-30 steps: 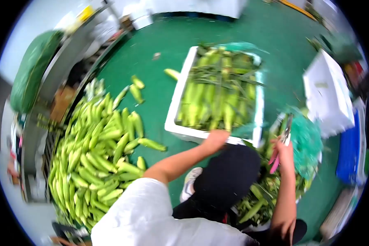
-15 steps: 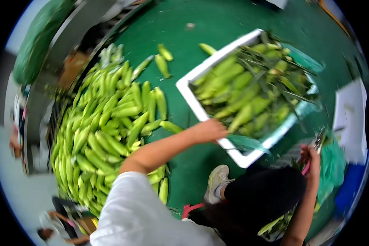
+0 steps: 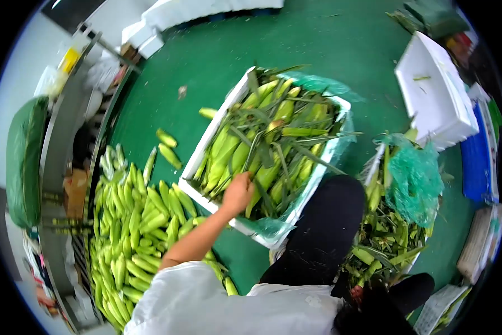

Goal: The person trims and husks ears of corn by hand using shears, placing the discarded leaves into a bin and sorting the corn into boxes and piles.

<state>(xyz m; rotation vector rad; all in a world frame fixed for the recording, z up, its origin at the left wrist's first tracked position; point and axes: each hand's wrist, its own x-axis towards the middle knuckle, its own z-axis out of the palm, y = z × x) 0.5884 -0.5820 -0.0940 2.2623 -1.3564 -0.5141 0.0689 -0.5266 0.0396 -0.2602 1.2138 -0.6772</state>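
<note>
A white foam box [image 3: 213,134] lined with thin green plastic stands before me, heaped with unpeeled ears of corn [image 3: 222,156] and loose leaves. My left hand [image 3: 238,192] is inside its near edge, fingers closed round the end of an ear of corn [image 3: 263,184] in the husk. Low on the right, my right hand [image 3: 357,291] shows only in part beside husk scraps. Dark shapes cover most of it, so its fingers and anything in them are hidden.
A big pile of peeled corn [image 3: 131,240] lies on the green floor to the left. Right of my knee, a container of husks [image 3: 385,240] has a crumpled green bag [image 3: 412,181] on it. Another white foam box [image 3: 429,95] stands farther right. A metal rack [image 3: 55,145] lines the left.
My left hand has gone from the box's edge to the corn inside. My right hand, earlier out at the right with a metal tool, is now low and mostly covered. The view has turned rightward.
</note>
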